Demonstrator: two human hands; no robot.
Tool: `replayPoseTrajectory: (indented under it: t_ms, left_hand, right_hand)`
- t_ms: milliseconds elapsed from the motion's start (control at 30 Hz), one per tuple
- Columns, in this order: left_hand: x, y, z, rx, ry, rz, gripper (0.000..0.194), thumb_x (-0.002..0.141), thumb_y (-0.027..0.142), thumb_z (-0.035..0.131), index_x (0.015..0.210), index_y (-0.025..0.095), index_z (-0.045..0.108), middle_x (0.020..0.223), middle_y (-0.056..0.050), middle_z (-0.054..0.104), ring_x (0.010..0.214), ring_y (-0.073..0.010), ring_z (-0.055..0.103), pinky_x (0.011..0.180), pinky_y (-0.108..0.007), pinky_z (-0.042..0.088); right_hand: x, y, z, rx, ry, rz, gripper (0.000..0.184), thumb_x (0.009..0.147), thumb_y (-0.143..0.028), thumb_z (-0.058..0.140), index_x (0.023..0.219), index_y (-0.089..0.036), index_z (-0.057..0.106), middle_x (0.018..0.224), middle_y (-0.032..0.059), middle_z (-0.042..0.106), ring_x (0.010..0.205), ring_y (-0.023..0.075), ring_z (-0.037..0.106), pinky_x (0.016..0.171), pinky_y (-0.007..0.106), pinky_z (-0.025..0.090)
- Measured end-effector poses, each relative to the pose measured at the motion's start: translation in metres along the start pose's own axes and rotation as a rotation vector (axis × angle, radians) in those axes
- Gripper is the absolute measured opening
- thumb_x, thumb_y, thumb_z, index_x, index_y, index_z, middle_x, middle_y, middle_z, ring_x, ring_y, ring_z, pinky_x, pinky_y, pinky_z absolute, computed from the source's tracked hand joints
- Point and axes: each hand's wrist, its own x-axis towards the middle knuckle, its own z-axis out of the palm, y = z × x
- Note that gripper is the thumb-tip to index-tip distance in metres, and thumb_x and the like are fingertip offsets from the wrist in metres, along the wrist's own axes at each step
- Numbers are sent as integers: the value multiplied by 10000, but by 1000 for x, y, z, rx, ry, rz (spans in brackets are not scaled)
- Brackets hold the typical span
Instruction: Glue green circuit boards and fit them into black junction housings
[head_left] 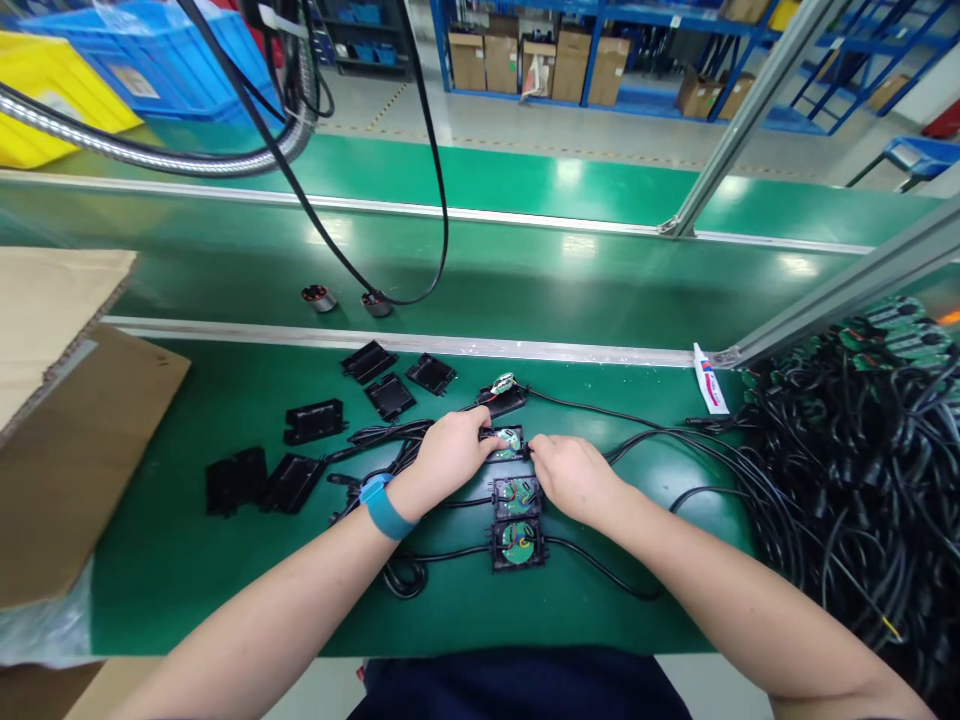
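A black plastic case half (513, 456) with a green circuit board in it lies in front of me. My left hand (450, 455), with a teal wrist strap, closes its thumb and fingers on the case's left end. At the opposite end, my right hand (570, 478) pinches a black cable (528, 450) where it meets the case. Nearer me are a second board-filled case (517, 496) and a third case (504, 562), both with cables. Beyond my hands, a small circuit board (502, 383) rests tilted on another case half (504, 402).
Several black case covers (315, 421) lie to the left, near a cardboard box (82, 450). A heap of black cables (847, 490) fills the right side, beside a white glue tube (709, 380). A black cable loop (444, 215) hangs over the back, near a metal cylinder (319, 298).
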Motion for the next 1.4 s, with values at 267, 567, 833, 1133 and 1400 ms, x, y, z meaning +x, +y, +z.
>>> replayPoseTrajectory:
  t_ms: [267, 567, 833, 1133, 1400]
  left_hand:
    - [-3, 8, 2, 100, 5, -15, 236, 894, 420, 659, 961, 195, 641, 921, -82, 749, 906, -281, 700, 700, -327, 463]
    - [-6, 0, 1, -17, -8, 23, 238, 862, 392, 702, 998, 206, 641, 942, -59, 740, 898, -259, 690, 697, -314, 459]
    - [-12, -6, -6, -118, -144, 126, 424, 726, 460, 814, 1045, 228, 658, 876, -19, 725, 824, -223, 673, 658, -280, 449]
    - [-13, -6, -12, -259, -163, 84, 480, 710, 420, 820, 1094, 198, 638, 835, -5, 692, 771, -192, 656, 662, -272, 459]
    - [-13, 1, 2, -82, -13, 55, 151, 865, 334, 695, 916, 201, 644, 873, -40, 714, 835, -217, 659, 702, -301, 442]
  right_hand:
    - [1, 5, 2, 125, 5, -108, 188, 1006, -173, 434, 1040, -145, 617, 911, 92, 705, 794, 186, 633, 694, 281, 382]
    - [1, 9, 6, 396, 51, -81, 143, 958, -118, 497, 1030, -151, 616, 900, 77, 704, 774, 163, 621, 703, 254, 397]
    - [3, 0, -2, 343, 52, 32, 179, 977, -136, 462, 1032, -138, 632, 920, 99, 718, 829, 189, 648, 736, 273, 404]
    - [-1, -12, 1, 186, -18, 69, 196, 1005, -158, 414, 1009, -139, 609, 914, 106, 716, 829, 200, 660, 729, 284, 400]
    - [-7, -11, 8, 167, -36, 39, 194, 1009, -169, 403, 1061, -131, 585, 932, 108, 707, 823, 199, 651, 715, 288, 393]
